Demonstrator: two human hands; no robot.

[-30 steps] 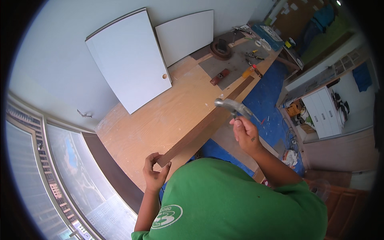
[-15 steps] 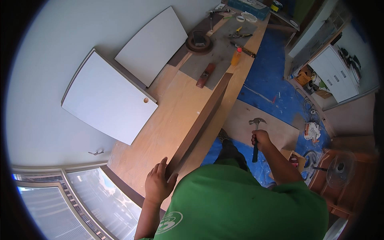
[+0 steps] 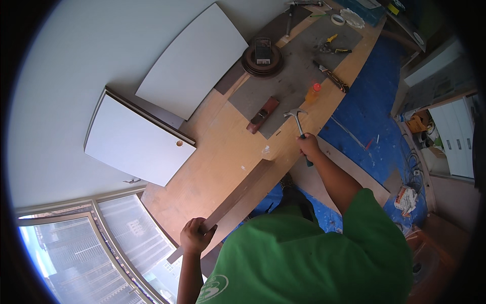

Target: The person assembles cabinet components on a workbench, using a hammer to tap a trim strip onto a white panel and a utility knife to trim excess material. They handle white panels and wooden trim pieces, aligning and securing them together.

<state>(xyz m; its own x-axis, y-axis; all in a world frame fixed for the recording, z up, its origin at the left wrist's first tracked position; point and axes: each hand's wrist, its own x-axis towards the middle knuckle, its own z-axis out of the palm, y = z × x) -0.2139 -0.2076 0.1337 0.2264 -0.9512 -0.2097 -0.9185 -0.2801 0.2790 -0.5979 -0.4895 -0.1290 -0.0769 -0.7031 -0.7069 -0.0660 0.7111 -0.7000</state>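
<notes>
My left hand (image 3: 196, 235) is wrapped round a long brown wooden strip (image 3: 237, 195), close to its near end. The strip lies slantwise along the near edge of the wooden workbench (image 3: 212, 147), its near end jutting past the left end of the bench. In my right hand (image 3: 309, 145) is a claw hammer (image 3: 295, 114), held by its dark green handle, head up, above the bench's front edge. Beyond the hammer lie a red-brown hand plane (image 3: 262, 115) and an orange bottle (image 3: 312, 93) with a red cap.
Two white curved panels (image 3: 136, 137) lean against the wall at the back left. Farther along the bench are a brown coil (image 3: 253, 65) with a black box on it, yellow-handled snips (image 3: 331, 46) and a tape roll (image 3: 337, 19). Blue sheeting (image 3: 349, 114) covers the floor.
My left hand has closed round the strip, which has shifted toward the near left. The hammer in my right hand has risen from beside the bench to over its edge. The view has turned.
</notes>
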